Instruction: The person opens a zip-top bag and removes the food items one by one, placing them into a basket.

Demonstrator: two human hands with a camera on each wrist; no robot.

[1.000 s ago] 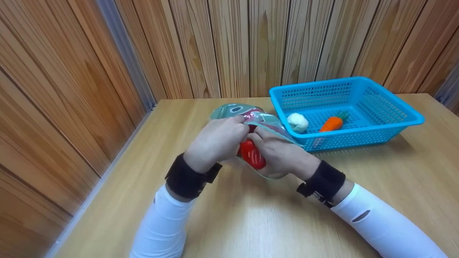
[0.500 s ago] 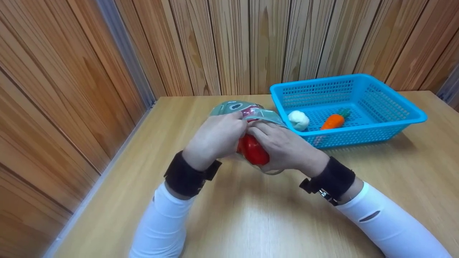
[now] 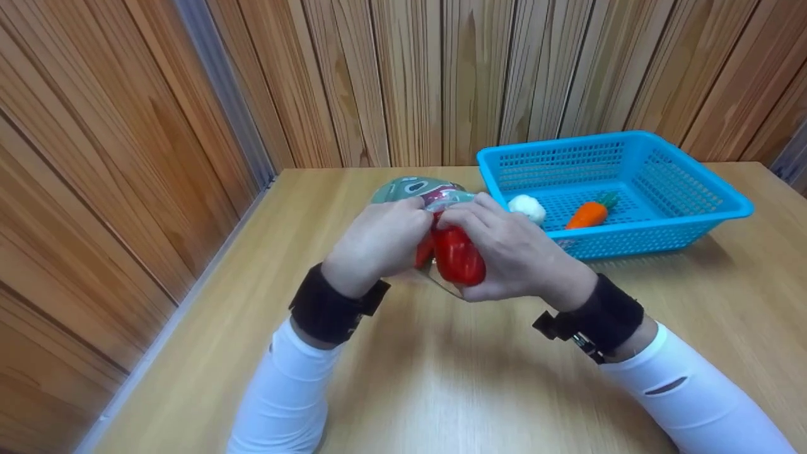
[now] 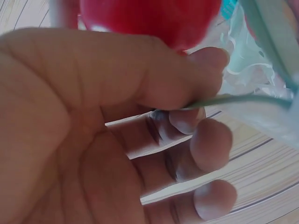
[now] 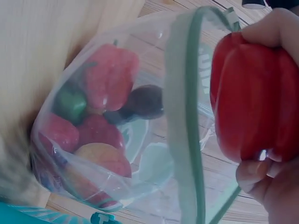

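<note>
The right hand (image 3: 514,255) is clamped round a red pepper (image 3: 460,260), thumb at one end and fingers at the other. The pepper sits at the mouth of a clear bag (image 5: 180,116); whether it is wholly out, I cannot tell. Facing it, close by, the left hand (image 3: 383,243) pinches the bag's green edge (image 4: 247,98) between thumb and forefinger, its other fingers (image 4: 211,145) bent and a little apart.

Beyond the two hands the bag bulges away, printed with an eye. Seen from the right wrist, it contains a second red pepper (image 5: 112,77), a dark rounded thing (image 5: 147,100), a green one (image 5: 71,106) and a yellowish-red one (image 5: 105,158), crowded together and blurred by the plastic.

A blue basket (image 3: 637,246) stands to the right of the right hand and beyond it, its near left corner hidden behind that hand. Inside lie a white bulb (image 3: 528,208), partly covered by the hand and the basket's rim, and, farther right, an orange carrot (image 3: 586,215) with green leaves. Below the hands spreads the wooden table (image 3: 435,384); past the basket rises a plank wall (image 3: 473,82).
</note>
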